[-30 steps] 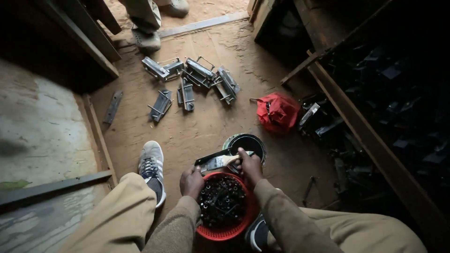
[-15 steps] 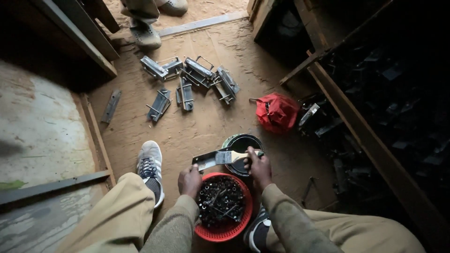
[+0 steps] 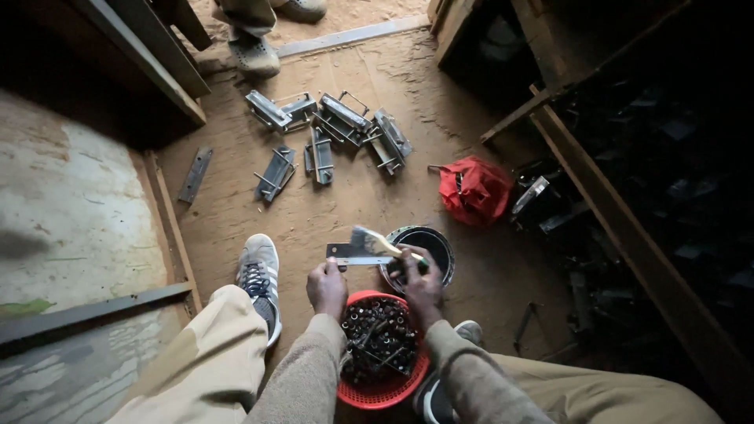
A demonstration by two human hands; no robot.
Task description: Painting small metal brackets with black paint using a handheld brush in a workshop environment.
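Metal brackets [image 3: 326,133] scattered on the dirt floor [image 3: 236,212], flat metal strip [image 3: 194,174] near a wooden beam [image 3: 169,228], red cloth [image 3: 473,191] beside dark scrap parts [image 3: 550,208], another person's shoe [image 3: 251,53] at top, grey sneaker [image 3: 259,279]

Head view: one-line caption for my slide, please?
Left hand holds a flat metal piece, right hand a paintbrush, above a red basket.

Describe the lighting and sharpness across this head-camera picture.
Head view: soft daylight falls on the sandy brown floor and grey metal brackets, which look sharp; the wooden shelving at right sinks into deep shadow; the flat paintbrush is slightly blurred; edges bend from wide-angle distortion.
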